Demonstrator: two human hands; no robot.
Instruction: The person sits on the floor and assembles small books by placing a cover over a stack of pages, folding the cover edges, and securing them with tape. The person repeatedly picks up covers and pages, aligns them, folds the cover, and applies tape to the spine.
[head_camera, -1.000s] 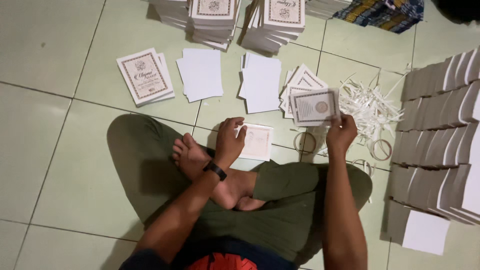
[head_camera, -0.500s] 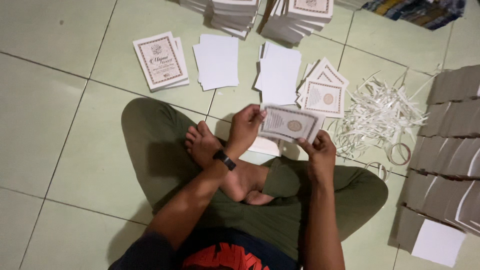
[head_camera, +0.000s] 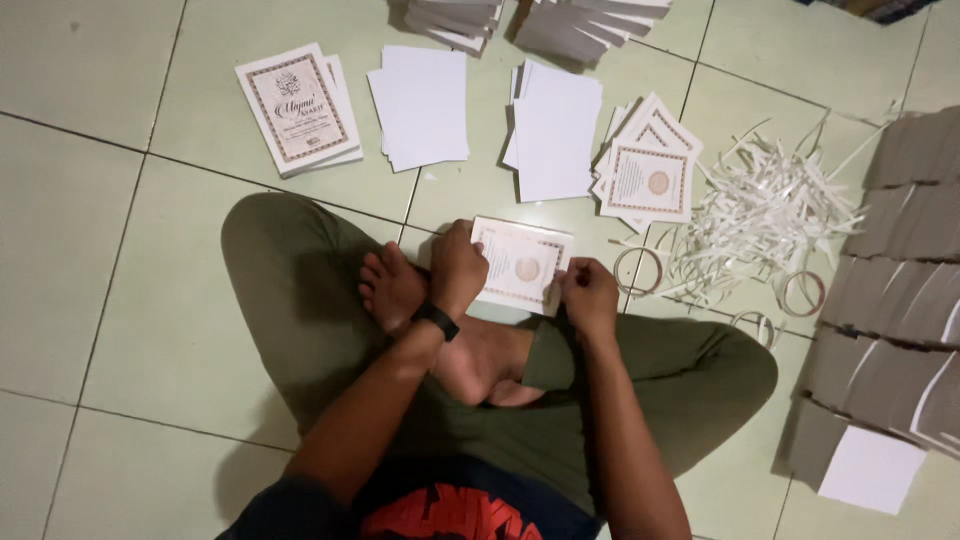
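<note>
I sit cross-legged on a tiled floor. A small white booklet (head_camera: 524, 263) with a brown ornamental border lies flat just in front of my legs. My left hand (head_camera: 458, 265), with a black band on the wrist, presses on the booklet's left edge. My right hand (head_camera: 590, 296) pinches its lower right corner. Beyond it lies a fanned pile of the same bordered covers (head_camera: 650, 175).
Two stacks of blank white sheets (head_camera: 420, 105) (head_camera: 555, 130) and a stack of finished booklets (head_camera: 298, 108) lie ahead. A heap of white paper strips (head_camera: 775, 215) and tape rings (head_camera: 638, 270) lie to the right. Rows of stacked booklets (head_camera: 900, 290) line the right side.
My right hand took a bordered cover from the fanned pile, brought it toward me, and both hands set it down flat in front of my legs.
</note>
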